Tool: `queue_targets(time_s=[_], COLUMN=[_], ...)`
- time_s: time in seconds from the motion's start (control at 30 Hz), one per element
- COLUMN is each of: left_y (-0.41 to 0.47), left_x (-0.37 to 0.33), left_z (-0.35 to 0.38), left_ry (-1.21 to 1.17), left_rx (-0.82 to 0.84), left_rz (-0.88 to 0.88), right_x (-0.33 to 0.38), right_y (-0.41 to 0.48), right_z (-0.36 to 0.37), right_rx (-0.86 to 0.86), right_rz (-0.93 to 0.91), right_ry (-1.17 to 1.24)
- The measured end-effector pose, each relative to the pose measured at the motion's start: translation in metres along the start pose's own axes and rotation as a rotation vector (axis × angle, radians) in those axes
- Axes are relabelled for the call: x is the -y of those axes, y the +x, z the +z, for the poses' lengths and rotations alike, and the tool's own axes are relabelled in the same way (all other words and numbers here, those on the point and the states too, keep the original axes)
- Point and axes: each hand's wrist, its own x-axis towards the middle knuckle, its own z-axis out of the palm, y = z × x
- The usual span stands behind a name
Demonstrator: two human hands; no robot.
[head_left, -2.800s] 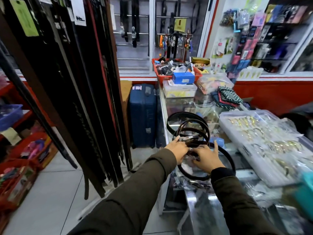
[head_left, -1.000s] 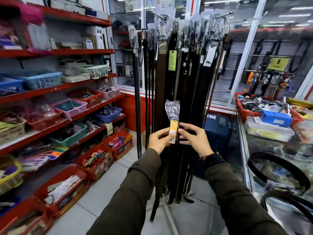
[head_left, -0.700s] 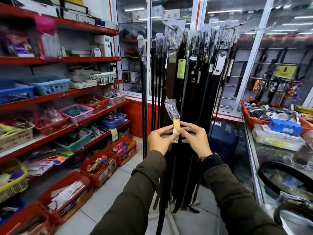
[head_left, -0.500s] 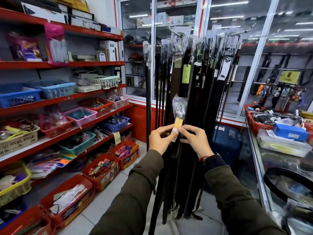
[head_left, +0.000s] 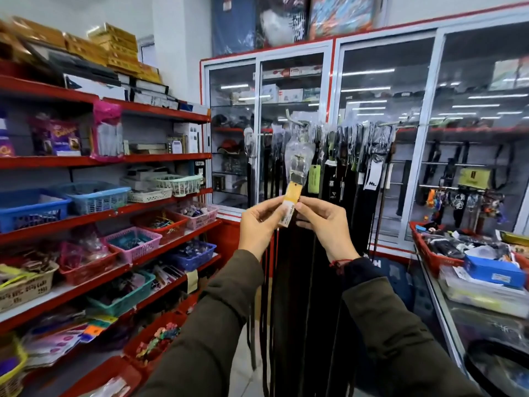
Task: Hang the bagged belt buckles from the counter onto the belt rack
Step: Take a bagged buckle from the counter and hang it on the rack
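Clear plastic wraps the bagged buckle (head_left: 297,161), raised before the belt rack (head_left: 343,167). Left hand (head_left: 259,224) and right hand (head_left: 325,226) both pinch its yellow tag (head_left: 290,204) from either side.

The belt rack (head_left: 400,124) carries a crowded row of dark belts (head_left: 312,253) hanging straight down, their tops wrapped in clear plastic. At right, the glass counter (head_left: 446,325) bears a red basket (head_left: 429,253), a blue box (head_left: 493,270) and a black belt coil (head_left: 486,348).
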Motion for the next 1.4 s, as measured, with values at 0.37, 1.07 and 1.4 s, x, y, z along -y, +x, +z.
queue_targets(time_s=[0.37, 1.07, 1.4], left_y=[0.064, 0.099, 0.021], left_x=[-0.067, -0.025, 0.027], left_z=[0.022, 0.032, 0.048], left_ry=[-0.172, 0.224, 0.927], left_rx=[-0.11, -0.158, -0.081], left_rz=[0.048, 0.026, 0.543], right_x=[0.061, 0.016, -0.02], right_y=[0.072, 0.108, 0.014], right_z=[0.034, 0.029, -0.03], right_rx=[-0.05, -0.197, -0.338], right_rz=[-0.084, 0.014, -0.341], right_ry=[-0.04, -0.362, -0.91])
